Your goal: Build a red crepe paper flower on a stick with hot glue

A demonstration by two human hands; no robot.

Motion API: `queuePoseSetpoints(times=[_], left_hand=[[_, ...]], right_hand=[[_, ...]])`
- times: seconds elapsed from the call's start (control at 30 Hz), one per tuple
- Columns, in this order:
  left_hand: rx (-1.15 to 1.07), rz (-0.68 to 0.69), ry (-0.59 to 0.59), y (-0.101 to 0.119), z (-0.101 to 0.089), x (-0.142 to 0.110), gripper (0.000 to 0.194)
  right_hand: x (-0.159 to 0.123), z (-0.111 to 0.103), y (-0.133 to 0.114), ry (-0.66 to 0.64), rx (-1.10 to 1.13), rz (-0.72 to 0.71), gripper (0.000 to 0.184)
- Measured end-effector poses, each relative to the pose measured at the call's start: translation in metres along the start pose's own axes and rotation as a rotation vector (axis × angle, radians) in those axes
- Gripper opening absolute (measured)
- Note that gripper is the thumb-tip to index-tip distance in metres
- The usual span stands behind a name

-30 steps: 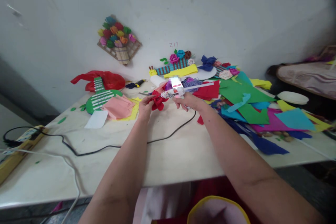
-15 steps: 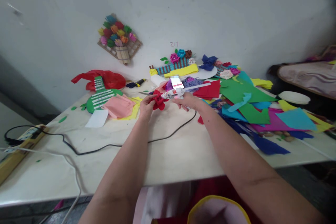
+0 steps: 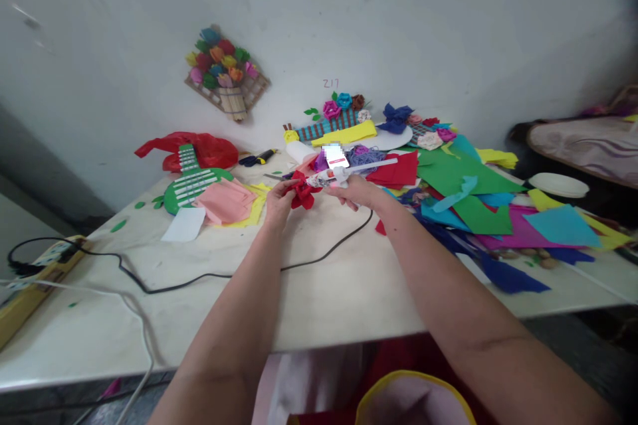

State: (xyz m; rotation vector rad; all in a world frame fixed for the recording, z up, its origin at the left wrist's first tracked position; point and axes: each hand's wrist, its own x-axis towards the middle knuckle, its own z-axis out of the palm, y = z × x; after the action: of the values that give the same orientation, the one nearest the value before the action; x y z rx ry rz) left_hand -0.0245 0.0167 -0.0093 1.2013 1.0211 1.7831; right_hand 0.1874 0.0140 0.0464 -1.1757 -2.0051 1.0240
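Observation:
Between the fingers of my left hand (image 3: 280,198) is a red paper flower (image 3: 303,191) with loose petals, held above the middle of the table. My right hand (image 3: 355,192) is closed around the handle of a white glue gun (image 3: 323,176). Its nozzle end points left and meets the flower; whether the tip touches a petal I cannot tell. A long white glue stick (image 3: 379,165) sticks out of the back of the gun. From below the gun a black cord (image 3: 329,254) runs across the table to the left.
Left of my hands lie pink paper sheets (image 3: 226,202), a green guitar-shaped piece (image 3: 174,194) and a cutter (image 3: 266,157). Many coloured sheets (image 3: 468,172) spread over the right side. A power strip (image 3: 40,282) sits at the left edge. Decorated paper flowers (image 3: 343,103) stand at the back.
The glue gun and its stick have tilted very slightly against the red flower. Both hands keep nearly the same place and grip.

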Motion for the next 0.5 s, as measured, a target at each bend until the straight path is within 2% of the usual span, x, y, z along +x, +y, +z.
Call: queuePoseSetpoints(times=[0.5], left_hand=[[-0.018, -0.051, 0.012, 0.0025, -0.0002, -0.0002, 0.029]], right_hand=[[-0.0006, -0.0008, 0.0002, -0.011, 0.031, -0.007, 0.036]])
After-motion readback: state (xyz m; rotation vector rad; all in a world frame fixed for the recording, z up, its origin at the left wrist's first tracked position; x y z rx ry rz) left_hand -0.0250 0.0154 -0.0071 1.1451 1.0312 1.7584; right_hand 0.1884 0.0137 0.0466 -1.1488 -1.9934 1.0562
